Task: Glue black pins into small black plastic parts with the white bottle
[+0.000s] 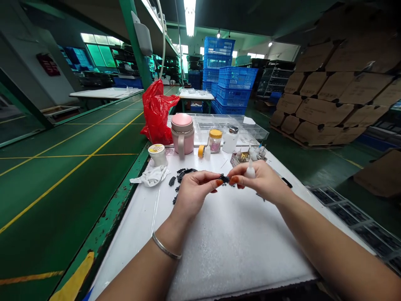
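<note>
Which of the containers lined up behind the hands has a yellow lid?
The small clear jar between the pink mug and the white bottle; only its lid is yellow.

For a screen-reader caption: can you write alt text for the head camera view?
Two hands, the left hand and right hand, pinch a small black part above a white foam mat; the right also holds a small white bottle. Behind stand a pink mug and red bag.

small black part (224,179) | pinched between both hands' fingertips | raised above white foam mat
</note>
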### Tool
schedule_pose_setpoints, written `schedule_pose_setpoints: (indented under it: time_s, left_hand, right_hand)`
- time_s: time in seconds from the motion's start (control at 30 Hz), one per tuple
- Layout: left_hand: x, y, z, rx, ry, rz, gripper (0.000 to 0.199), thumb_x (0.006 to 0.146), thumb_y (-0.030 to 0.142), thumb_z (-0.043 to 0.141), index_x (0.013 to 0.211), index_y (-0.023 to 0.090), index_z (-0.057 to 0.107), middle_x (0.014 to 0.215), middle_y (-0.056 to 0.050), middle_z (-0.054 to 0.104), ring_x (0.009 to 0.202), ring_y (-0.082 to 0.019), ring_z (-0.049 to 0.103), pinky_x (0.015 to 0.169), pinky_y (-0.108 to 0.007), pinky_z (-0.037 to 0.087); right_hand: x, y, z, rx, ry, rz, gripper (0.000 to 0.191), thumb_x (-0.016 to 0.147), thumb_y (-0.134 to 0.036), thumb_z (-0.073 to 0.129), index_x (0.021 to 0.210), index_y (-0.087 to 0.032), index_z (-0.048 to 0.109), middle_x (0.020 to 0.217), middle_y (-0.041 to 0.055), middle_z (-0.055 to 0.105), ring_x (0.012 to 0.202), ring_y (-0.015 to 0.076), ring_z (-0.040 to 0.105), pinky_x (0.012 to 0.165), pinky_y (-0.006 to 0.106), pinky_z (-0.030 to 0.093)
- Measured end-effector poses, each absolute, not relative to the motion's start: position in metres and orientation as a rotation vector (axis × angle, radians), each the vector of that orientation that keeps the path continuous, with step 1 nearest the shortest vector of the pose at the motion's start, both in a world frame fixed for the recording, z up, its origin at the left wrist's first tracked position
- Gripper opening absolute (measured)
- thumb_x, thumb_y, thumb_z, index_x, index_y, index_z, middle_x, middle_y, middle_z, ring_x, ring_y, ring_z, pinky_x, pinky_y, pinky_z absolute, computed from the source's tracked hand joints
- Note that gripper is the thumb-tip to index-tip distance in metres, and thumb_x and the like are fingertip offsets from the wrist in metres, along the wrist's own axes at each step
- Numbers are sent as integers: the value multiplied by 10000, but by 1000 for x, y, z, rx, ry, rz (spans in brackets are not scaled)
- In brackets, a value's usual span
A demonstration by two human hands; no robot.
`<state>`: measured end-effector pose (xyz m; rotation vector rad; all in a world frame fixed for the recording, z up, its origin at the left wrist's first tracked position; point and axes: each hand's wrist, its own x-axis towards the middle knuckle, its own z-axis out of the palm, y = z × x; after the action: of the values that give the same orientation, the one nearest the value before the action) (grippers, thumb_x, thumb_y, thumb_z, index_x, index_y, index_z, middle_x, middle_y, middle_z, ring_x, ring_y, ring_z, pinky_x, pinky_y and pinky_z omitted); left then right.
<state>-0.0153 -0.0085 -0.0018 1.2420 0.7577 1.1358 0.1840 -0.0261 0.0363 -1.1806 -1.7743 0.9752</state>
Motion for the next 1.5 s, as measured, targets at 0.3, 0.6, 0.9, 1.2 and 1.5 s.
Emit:
schedule_pose_setpoints:
  time_s: [0.3, 0.6, 0.9, 1.2, 1.5]
  left_hand:
    - [-14, -10, -3, 1283, 680, 1091, 163, 729, 250, 804, 844, 136, 781, 817, -71, 733, 751, -150, 631, 630, -201, 487]
    - [-12, -10, -9, 1167, 601, 1078, 143, 705, 234, 843, 815, 160, 790, 812, -54, 732, 689, -114, 613, 615, -177, 501]
    - [-12, -10, -8, 1177, 594, 1062, 154, 697, 236, 855, 807, 151, 788, 787, -54, 723, 714, -123, 627, 615, -171, 514]
    - [-11, -10, -7, 1162, 566, 971, 193, 691, 256, 863, 816, 137, 775, 812, -62, 721, 734, -133, 639, 628, -184, 536]
    - [-13, -10, -4, 1125, 586, 991, 190, 703, 252, 847, 823, 127, 769, 826, -68, 718, 740, -129, 639, 610, -164, 528]
  right_hand:
    - [182, -27, 8, -1008, -1560, 1315, 218, 781, -371, 779, 769, -157, 737, 691, 39, 683, 586, 111, 547, 544, 223, 416]
    - [170, -38, 4, -1146, -1583, 860, 161, 728, -285, 763, 659, -159, 689, 625, 21, 635, 585, 129, 519, 541, 248, 364]
    - [177, -31, 0, -942, -1345, 1512, 205, 710, -310, 786, 662, -148, 670, 606, 36, 635, 532, 115, 521, 512, 234, 376]
    - [173, -31, -4, -813, -1076, 1875, 275, 665, -314, 825, 647, -136, 616, 533, -2, 541, 471, 73, 433, 466, 198, 344]
    - [172, -44, -1, -1000, -1638, 823, 198, 882, -329, 681, 778, -163, 711, 665, 15, 654, 607, 113, 538, 568, 237, 401]
